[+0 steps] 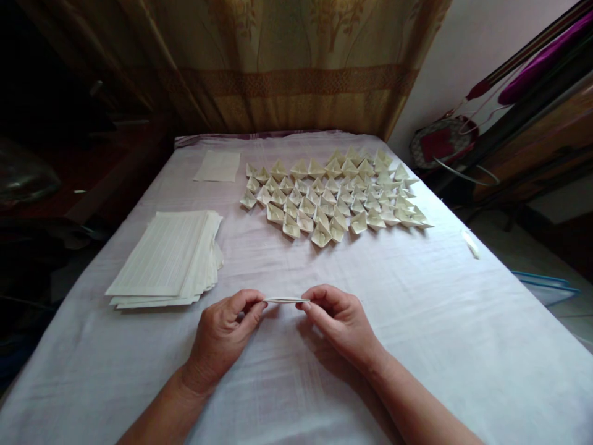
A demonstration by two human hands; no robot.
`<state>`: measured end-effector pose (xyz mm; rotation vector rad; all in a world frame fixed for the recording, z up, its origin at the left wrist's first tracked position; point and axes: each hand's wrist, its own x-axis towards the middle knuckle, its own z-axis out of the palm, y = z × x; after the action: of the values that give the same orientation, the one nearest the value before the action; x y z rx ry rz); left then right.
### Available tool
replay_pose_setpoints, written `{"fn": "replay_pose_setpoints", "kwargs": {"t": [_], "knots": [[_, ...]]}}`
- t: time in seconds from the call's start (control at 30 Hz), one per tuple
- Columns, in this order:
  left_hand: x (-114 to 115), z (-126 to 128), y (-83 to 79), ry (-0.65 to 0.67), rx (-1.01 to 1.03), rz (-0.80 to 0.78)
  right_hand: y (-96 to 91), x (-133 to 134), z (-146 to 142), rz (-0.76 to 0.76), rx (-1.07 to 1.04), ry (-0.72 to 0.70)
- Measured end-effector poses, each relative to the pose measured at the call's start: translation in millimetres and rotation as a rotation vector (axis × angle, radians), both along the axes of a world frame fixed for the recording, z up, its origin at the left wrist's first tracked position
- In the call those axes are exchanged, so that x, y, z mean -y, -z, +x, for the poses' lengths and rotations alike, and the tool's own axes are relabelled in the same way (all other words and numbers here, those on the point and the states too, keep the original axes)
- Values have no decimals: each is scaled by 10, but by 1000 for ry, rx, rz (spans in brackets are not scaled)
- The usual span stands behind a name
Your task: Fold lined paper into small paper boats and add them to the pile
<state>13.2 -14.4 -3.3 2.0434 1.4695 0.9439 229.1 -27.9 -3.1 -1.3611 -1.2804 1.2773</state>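
My left hand (225,334) and my right hand (340,321) each pinch one end of a folded white paper piece (286,300), held flat and edge-on just above the white cloth (440,321), near the front middle of the table. Both hands are closed on it, thumbs against forefingers. To the left of my left hand lies a stack of lined white paper sheets (169,256). Further back, several folded white paper boats (336,194) stand packed together in rows.
A single sheet of paper (217,165) lies at the far left of the cloth. A small white scrap (471,243) rests near the right edge. A patterned curtain (296,68) hangs behind the table. Dark furniture stands at left, clutter at right.
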Motion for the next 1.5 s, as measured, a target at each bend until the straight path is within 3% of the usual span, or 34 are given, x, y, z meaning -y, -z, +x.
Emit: {"fn": "replay_pose_setpoints", "kwargs": {"t": [0.17,0.33,0.6,0.87,1.07,1.27,1.5], "knots": [[9,-7,6,10,13,-44,28,0,13,18,38,13],[21,-3,-4,7,13,-49,83,-9,10,140,170,37],[17,32,13,-29,-145,77,136,-3,3,455,494,40],[13,118,-59,-70,-425,183,100,22,-96,599,531,93],[25,131,-94,-70,-675,326,75,57,-131,625,567,55],[19,137,-93,-31,-696,404,24,84,-173,592,529,5],[40,183,-82,-60,-648,263,64,35,-145,604,438,116]]}}
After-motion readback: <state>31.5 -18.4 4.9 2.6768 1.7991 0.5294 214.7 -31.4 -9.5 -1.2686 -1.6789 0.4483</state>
